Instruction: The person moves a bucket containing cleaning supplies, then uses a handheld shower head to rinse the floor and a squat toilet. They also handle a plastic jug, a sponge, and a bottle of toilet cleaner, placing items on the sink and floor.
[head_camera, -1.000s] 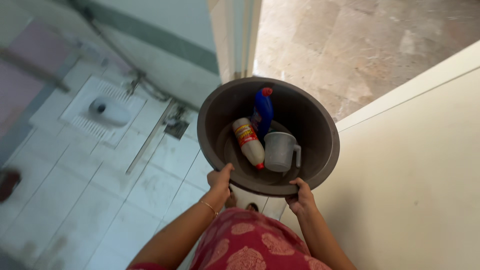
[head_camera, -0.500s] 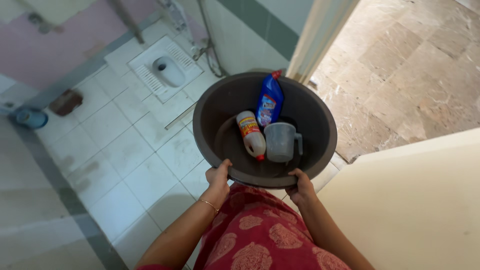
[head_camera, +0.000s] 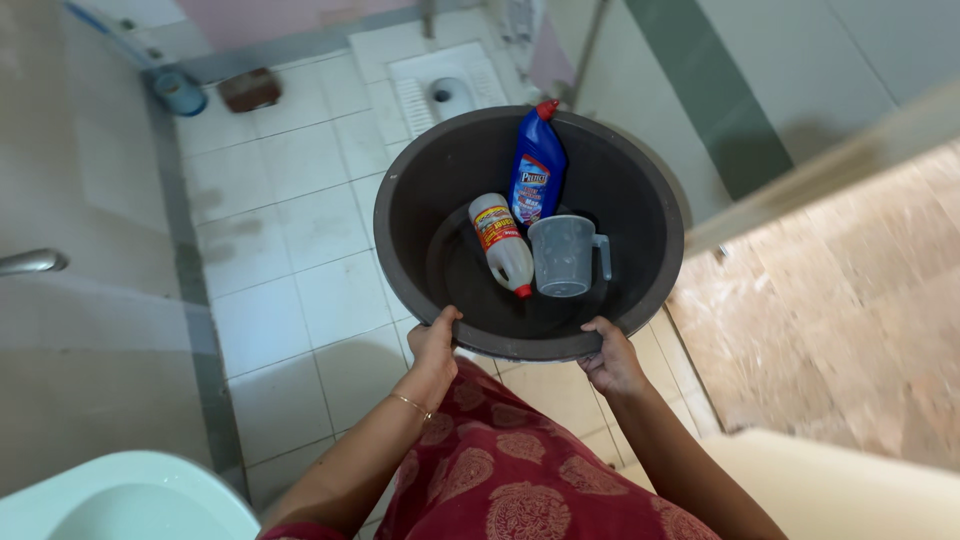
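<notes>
round dark brown plastic basin (head_camera: 640, 190), smooth, held above white tiled floor (head_camera: 290, 230) | left hand (head_camera: 434, 345) and right hand (head_camera: 610, 362) fingers clenched on near rim | inside: blue bottle (head_camera: 537, 178), white bottle (head_camera: 500, 243), grey jug (head_camera: 563, 256)

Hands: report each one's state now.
Left hand: closed on the round dark brown plastic basin's near rim.
Right hand: closed on the same rim.

One head-worn camera looks steeply down, close over the hands, at the tiled floor (head_camera: 300, 260).
</notes>
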